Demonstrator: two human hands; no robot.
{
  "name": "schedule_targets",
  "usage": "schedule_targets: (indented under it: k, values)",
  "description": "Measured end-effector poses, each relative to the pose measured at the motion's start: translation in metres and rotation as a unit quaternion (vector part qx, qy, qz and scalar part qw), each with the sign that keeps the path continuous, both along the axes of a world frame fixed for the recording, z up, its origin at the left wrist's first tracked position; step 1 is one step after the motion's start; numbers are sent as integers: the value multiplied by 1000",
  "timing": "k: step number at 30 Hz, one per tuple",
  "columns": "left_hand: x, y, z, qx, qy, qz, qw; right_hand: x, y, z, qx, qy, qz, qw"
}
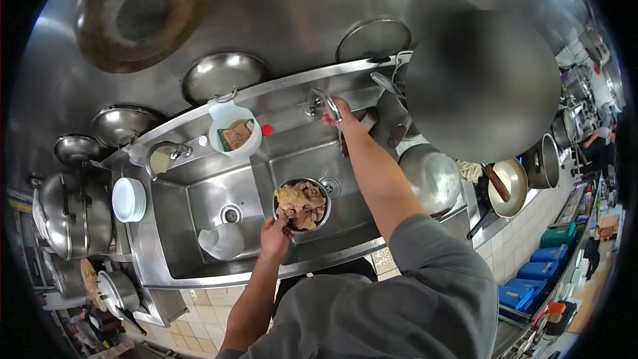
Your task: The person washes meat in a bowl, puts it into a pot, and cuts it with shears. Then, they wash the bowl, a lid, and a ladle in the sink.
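Observation:
My left hand (274, 236) grips the near left rim of a round metal bowl (328, 208). Pieces of pale, pinkish-brown meat (303, 203) heap up inside it. The bowl is over the right sink basin (282, 159), beside the drain (330, 187). My right arm reaches across the basin to the back ledge. There my right hand (340, 112) is closed at the curved metal faucet (327, 101), its fingers partly hidden behind the pipe.
A white plastic container (229, 114) with sponges hangs at the back, beside a red cap (267, 130). The left basin holds a white plastic jug (222, 241). Stacked white plates (129, 199) stand left; a large metal bowl (430, 179) and a pan (515, 203) lie right.

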State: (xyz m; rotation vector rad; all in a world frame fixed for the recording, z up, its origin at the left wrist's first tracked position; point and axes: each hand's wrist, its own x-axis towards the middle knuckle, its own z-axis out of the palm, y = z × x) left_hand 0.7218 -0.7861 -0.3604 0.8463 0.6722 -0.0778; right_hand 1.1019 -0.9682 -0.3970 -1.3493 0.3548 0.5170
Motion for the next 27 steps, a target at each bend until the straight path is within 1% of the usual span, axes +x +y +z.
schedule_targets:
  k: [1, 2, 3, 4, 6, 7, 9, 10, 11, 12, 13, 14, 15, 16, 17, 18, 21, 22, 23, 24, 25, 27]
  values:
    - [12, -7, -5, 20, 11, -17, 1000, 19, -1, -9, 4, 13, 7, 1000]
    - [18, -10, -11, 39, 25, -32, 998, 36, 2, -25, 35, -42, 17, 998]
    - [30, -12, -30, 69, 32, -45, 996, 42, 5, -44, 68, -94, 28, 993]
    - [39, -13, -48, 96, 42, -61, 993, 30, 0, -24, 121, -87, 58, 987]
    - [65, -31, -41, 72, 44, -38, 996, 36, -6, -54, 18, -182, 137, 974]
    - [79, -41, -41, 69, 48, -37, 996, 34, -8, -72, 15, -178, 139, 974]
    - [105, -59, -42, 7, 33, 9, 999, 21, -3, -103, -12, -201, 115, 973]
    - [116, -66, -47, 2, 34, 7, 999, -21, -10, -51, -142, -310, 135, 930]
    - [127, -71, -53, -6, 15, -3, 1000, -66, -16, 11, -282, -401, 128, 862]
    - [134, -78, -56, -15, -4, -14, 1000, -75, -26, 2, -252, -436, 202, 840]
    - [141, -86, -49, -11, -14, -20, 1000, -93, -38, 17, -299, -443, 270, 801]
    - [152, -90, -53, -14, -18, -22, 1000, -106, -49, 34, -342, -447, 333, 756]
    - [158, -94, -61, -15, -25, -39, 999, -110, -57, 32, -345, -446, 331, 757]
    - [160, -97, -68, -15, -32, -58, 998, -115, -65, 29, -385, -479, 316, 723]
    - [162, -103, -64, -15, -46, -65, 997, -116, -72, 31, -423, -512, 301, 684]
    - [164, -109, -60, -16, -50, -66, 996, -113, -79, 34, -427, -513, 299, 682]
    - [164, -122, -57, -6, -20, -56, 998, -101, -96, 41, -334, -438, 246, 797]
    - [166, -126, -58, -17, -23, -30, 999, -101, -99, 42, -336, -438, 246, 797]
    - [166, -128, -60, -28, -25, -4, 999, -103, -101, 41, -384, -422, 285, 770]
    - [166, -129, -62, -30, -26, -5, 999, -104, -103, 40, -430, -406, 322, 739]
    - [170, -130, -63, -27, -22, -9, 999, -113, -100, 38, -433, -408, 320, 737]
    - [177, -133, -57, -27, -21, -17, 999, -144, -89, 27, -519, -521, 187, 652]
